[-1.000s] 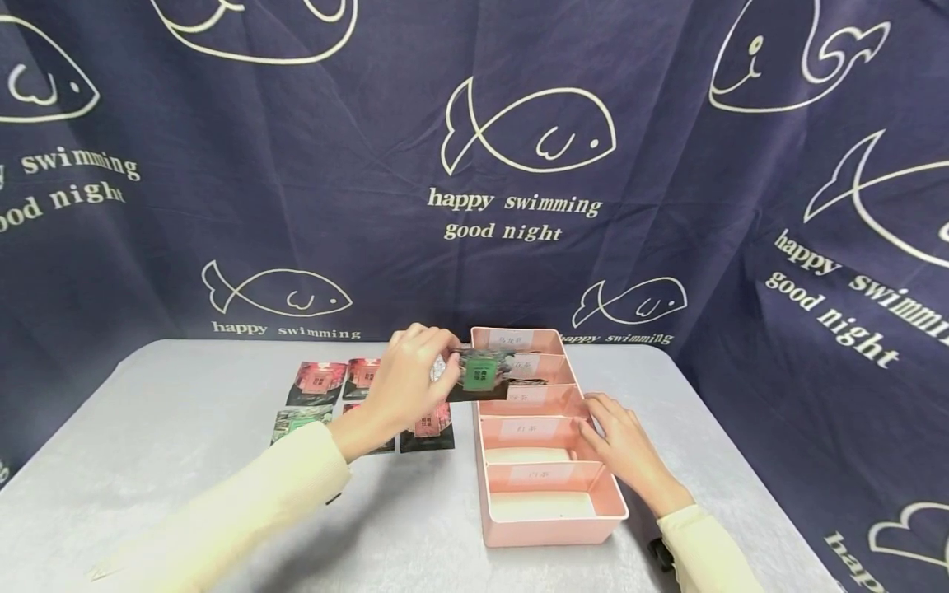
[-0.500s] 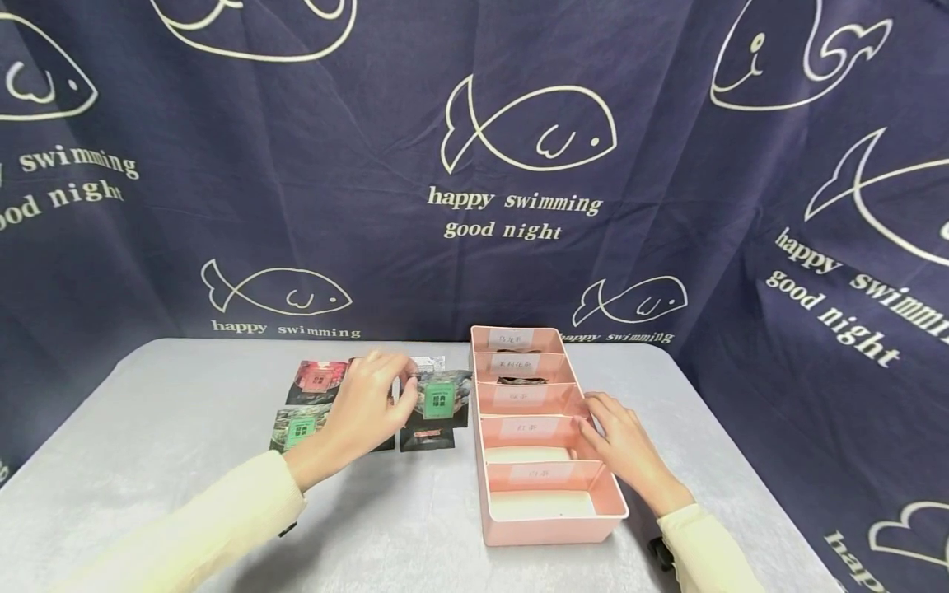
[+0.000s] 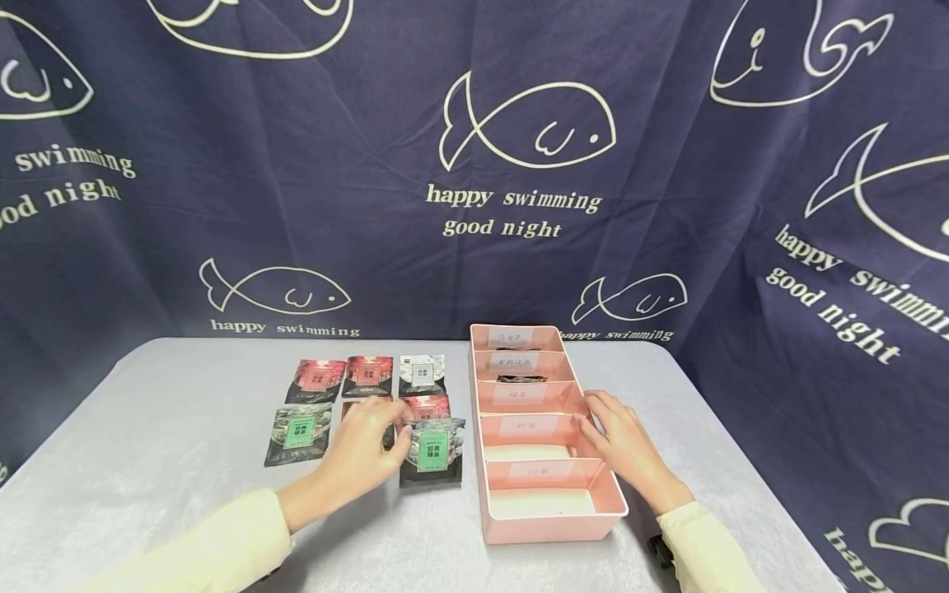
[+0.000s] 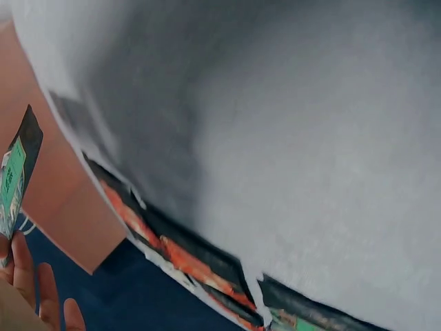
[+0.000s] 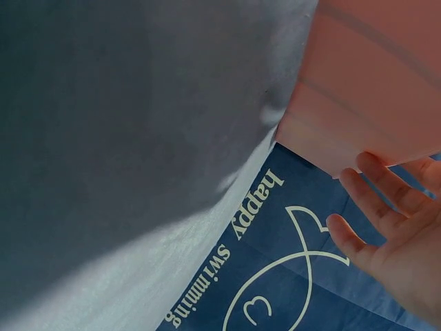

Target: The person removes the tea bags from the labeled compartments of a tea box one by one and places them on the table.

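Between thumb and fingers, my left hand (image 3: 363,445) pinches a green-labelled tea sachet (image 3: 432,457) by its left edge, in front of the sachets on the table. Its dark packet also shows in the left wrist view (image 4: 19,172). My right hand (image 3: 626,436) holds the right side wall of a long pink divided box (image 3: 549,531), its thumb over the rim. In the right wrist view the other fingers (image 5: 389,196) lie loosely along the outer wall. Paper labels mark the box's compartments. Dark packets show in one of the rear compartments.
Left of the box lie red sachets (image 3: 369,375), a white-labelled sachet (image 3: 423,373) and another green-labelled sachet (image 3: 298,432). Two red ones are partly covered by the left hand and its sachet. A dark blue fish-print curtain (image 3: 400,206) hangs behind the grey table (image 3: 170,428).
From over the box, my left hand has drawn the green sachet left and toward the near side, low before the other sachets. My right hand stays at the box wall.
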Tool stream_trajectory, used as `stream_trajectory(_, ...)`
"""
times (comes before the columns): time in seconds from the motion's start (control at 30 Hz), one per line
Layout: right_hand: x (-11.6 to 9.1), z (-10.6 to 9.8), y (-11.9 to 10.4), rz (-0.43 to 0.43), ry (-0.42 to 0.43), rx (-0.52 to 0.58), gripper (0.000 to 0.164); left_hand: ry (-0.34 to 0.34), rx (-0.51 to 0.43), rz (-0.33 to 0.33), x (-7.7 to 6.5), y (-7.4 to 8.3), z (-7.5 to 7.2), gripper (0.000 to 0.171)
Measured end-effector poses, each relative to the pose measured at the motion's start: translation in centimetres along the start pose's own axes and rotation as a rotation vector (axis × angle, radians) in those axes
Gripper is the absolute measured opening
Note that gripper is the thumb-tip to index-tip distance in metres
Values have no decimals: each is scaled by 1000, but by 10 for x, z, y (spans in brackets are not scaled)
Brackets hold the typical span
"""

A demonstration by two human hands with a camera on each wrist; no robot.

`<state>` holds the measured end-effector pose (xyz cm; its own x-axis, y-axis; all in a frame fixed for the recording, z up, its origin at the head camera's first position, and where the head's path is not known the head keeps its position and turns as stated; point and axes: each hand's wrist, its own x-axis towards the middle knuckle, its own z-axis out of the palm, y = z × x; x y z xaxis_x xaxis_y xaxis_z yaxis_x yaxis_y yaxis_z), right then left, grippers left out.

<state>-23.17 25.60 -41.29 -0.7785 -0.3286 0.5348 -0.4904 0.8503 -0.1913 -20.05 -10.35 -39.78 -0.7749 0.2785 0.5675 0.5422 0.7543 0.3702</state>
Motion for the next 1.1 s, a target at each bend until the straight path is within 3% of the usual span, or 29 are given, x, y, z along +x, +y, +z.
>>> stream_trajectory(0.27, 0, 0, 0, 1, -2, -1, 28, -87, -44, -79, -14, 6, 6, 14)
stream_trajectory(0.7, 0, -1, -1, 21, -16, 14, 28, -127, -24, -109, -22, 4, 11, 16)
stream_trajectory(0.9, 0, -1, -1, 29, -18, 13, 26, -124, 39, -79, -21, -6, 19, 12)
stream_trajectory(1.1, 0, 0, 0, 30, -21, 9, 27, -166, 130, -66, -21, -13, 27, 8)
